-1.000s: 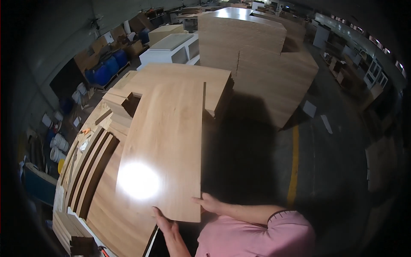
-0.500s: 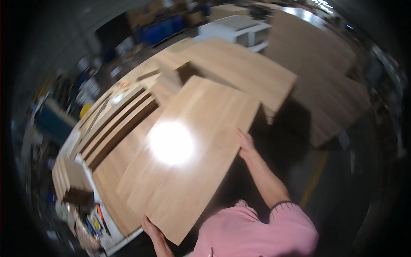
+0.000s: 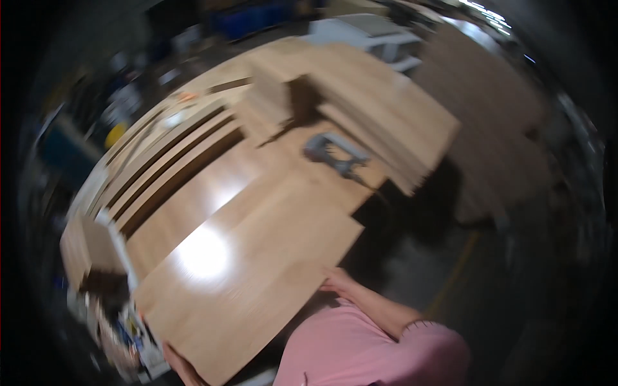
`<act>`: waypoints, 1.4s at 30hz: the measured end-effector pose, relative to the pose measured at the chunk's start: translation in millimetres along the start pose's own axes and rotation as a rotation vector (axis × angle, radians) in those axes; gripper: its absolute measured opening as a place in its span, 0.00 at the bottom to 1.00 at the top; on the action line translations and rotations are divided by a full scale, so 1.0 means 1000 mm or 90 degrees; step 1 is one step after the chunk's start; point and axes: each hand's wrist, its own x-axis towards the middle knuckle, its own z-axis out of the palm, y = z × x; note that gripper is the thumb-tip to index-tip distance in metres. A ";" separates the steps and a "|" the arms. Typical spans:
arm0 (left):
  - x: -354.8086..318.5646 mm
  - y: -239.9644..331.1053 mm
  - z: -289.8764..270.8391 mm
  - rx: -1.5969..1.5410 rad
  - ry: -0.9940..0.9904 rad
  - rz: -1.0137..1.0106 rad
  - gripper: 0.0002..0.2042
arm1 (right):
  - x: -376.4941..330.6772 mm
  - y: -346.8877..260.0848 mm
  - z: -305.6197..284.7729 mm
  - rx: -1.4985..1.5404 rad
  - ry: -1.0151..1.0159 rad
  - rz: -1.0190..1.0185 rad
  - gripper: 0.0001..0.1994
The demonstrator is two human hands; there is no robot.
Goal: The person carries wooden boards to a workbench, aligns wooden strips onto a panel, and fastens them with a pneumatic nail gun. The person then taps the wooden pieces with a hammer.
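A flat, light-brown wooden panel lies level in front of me, with a bright lamp reflection on its face. My right hand grips its near right edge, the fingers out of sight underneath. At the lower left corner my left hand holds the panel's side edge and is only partly in view. Below the panel a wider wooden board covers the bench. A grey and black stapler-like power tool rests beyond the panel's far edge, blurred.
Long wooden strips run along the bench's left. A stack of panels sits at the far right, beside an upright wooden block. Larger brown sheets lean farther right. Short stacked boards and small tools stand at the left edge.
The panel has come down and toward me, shifting left with both hands on it. The power tool behind it has come into view.
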 end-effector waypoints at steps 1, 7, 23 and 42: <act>0.010 -0.001 -0.014 0.223 0.080 0.000 0.26 | 0.008 0.007 0.002 -0.043 -0.028 0.015 0.26; 0.021 0.063 0.071 0.535 0.106 -0.019 0.29 | 0.008 -0.024 0.006 -0.445 -0.004 0.022 0.35; -0.003 -0.107 0.002 0.896 -0.090 0.122 0.52 | 0.078 -0.108 -0.049 -0.859 0.457 -0.401 0.36; 0.021 -0.082 -0.012 0.829 0.005 0.076 0.51 | 0.118 -0.119 -0.018 -0.818 0.370 -0.431 0.37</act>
